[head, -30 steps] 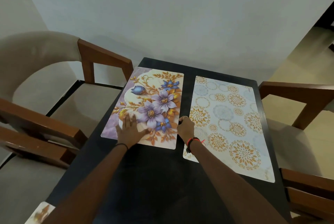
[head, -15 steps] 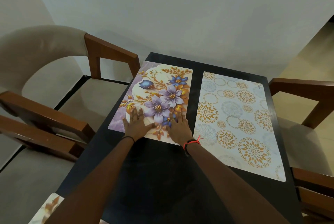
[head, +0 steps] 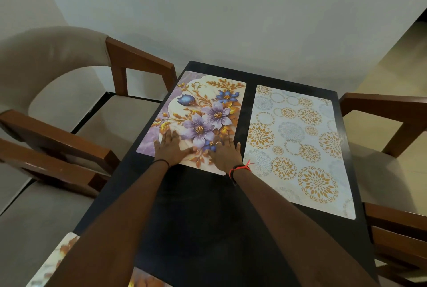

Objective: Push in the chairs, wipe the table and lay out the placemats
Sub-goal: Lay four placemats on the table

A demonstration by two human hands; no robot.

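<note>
Black tabletop (head: 208,217), seen from above. Your left hand (head: 172,149) and right hand (head: 225,156) both lie flat with fingers straight, pressing the near end of the floral placemat (head: 208,104) and gripping nothing. That mat sits on the table's far left part. The gold-circle placemat (head: 298,143) lies just beside it, a dark strip between them. The likely risk: uneven pressure from your palms skews the floral mat — over the table's left edge, or into its neighbour — since the top looks smooth.
</note>
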